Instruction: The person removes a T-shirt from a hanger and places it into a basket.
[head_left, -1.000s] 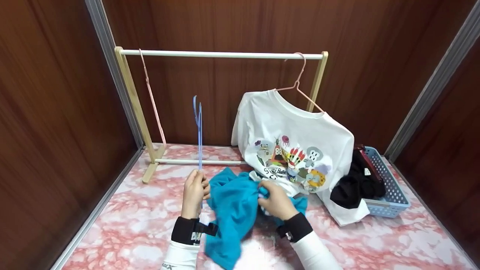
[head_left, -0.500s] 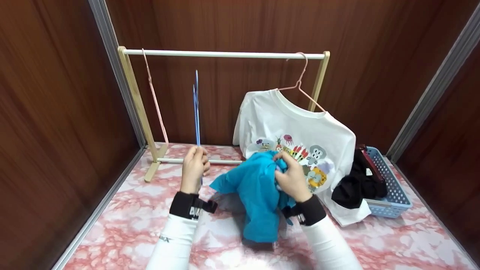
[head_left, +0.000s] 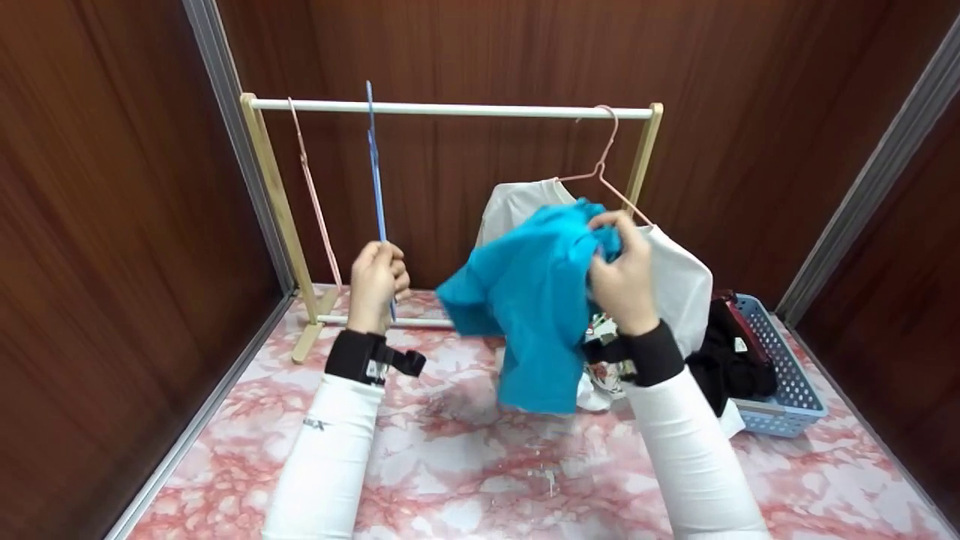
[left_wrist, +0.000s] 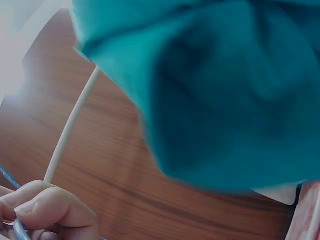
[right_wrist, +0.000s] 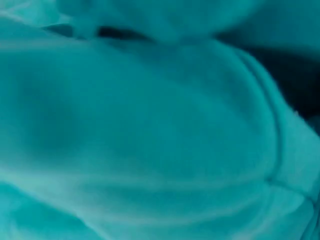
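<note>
My left hand (head_left: 375,281) grips a blue clothes hanger (head_left: 378,191), seen nearly edge-on, with its hook pointing up level with the rail. Part of that hand (left_wrist: 60,210) shows at the lower left of the left wrist view, fingers curled round the blue wire. My right hand (head_left: 624,277) pinches the bunched upper part of a blue shirt (head_left: 536,292), which hangs off the table. The shirt's folds and a seam (right_wrist: 275,120) fill the right wrist view, where no fingers show. Behind it, a white printed shirt (head_left: 679,285) hangs on a pink hanger (head_left: 600,171), its front largely covered.
A rack with a white rail (head_left: 465,109) and wooden posts stands at the back. Another pink hanger (head_left: 315,199) hangs at its left end. On the right is a light-blue basket (head_left: 795,382) with dark clothes (head_left: 739,367) in it. Brown panels enclose the marbled table (head_left: 360,465).
Both hands have risen and moved apart. The blue shirt has been lifted from the table, up and to the right, and now hangs before the white shirt. The blue hanger has risen to rail height.
</note>
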